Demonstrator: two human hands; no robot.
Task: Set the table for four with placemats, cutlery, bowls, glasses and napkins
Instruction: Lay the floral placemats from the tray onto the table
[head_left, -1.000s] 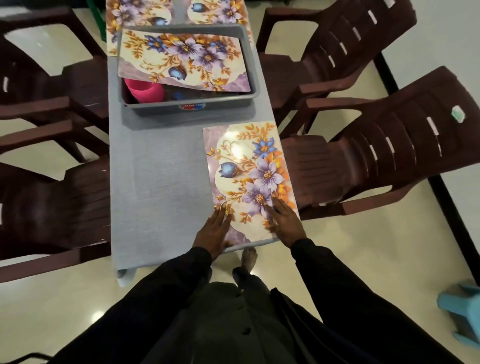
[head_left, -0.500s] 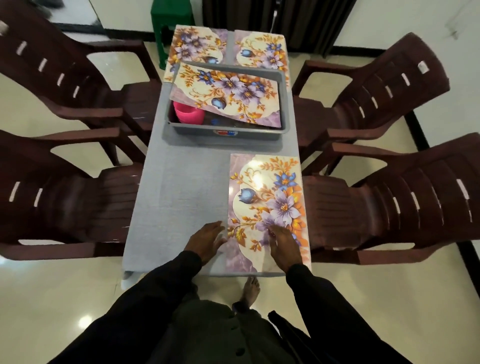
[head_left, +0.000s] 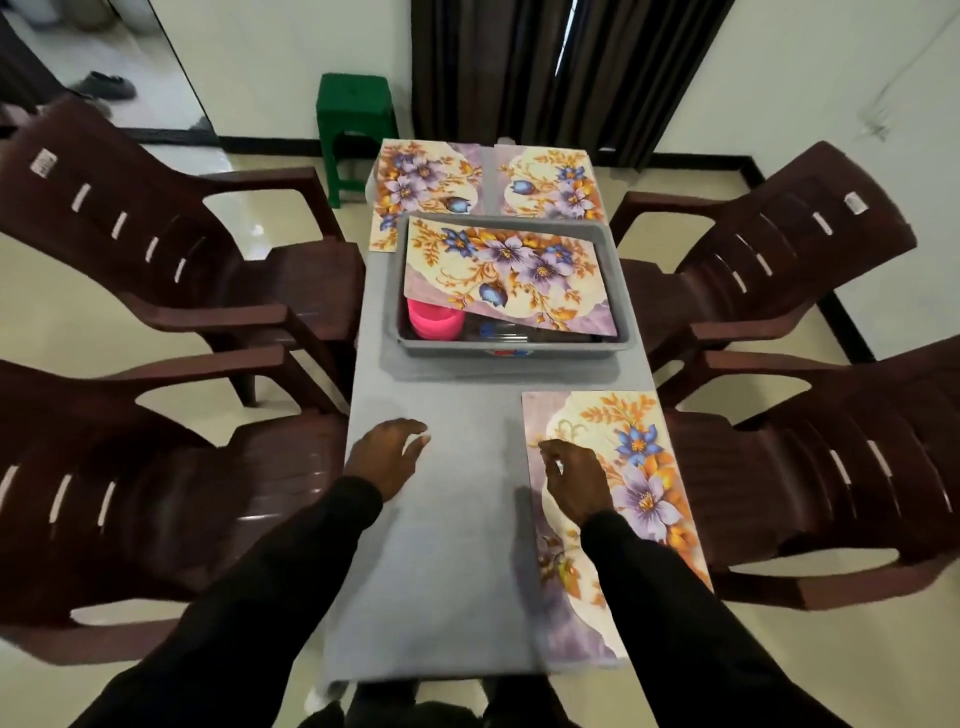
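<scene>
A floral placemat (head_left: 644, 467) lies flat on the near right of the grey table (head_left: 441, 519). Two more floral placemats lie at the far end, one on the left (head_left: 415, 187) and one on the right (head_left: 556, 182). Another placemat (head_left: 509, 270) rests tilted across the grey tub (head_left: 519, 348) at mid-table. Pink cups (head_left: 434, 319) show under it in the tub. My left hand (head_left: 387, 452) hovers over the bare table, fingers loosely curled, holding nothing. My right hand (head_left: 574, 480) is above the near placemat's left part, fingers loosely curled and empty.
Four dark brown plastic armchairs flank the table, two on the left (head_left: 156, 270) and two on the right (head_left: 779, 270). A green stool (head_left: 356, 124) stands beyond the far end by dark curtains. Other tub contents are hidden by the placemat.
Both hands lifted off the near right placemat and moved forward; the left hand shifted left over bare table. The camera view tilted up.
</scene>
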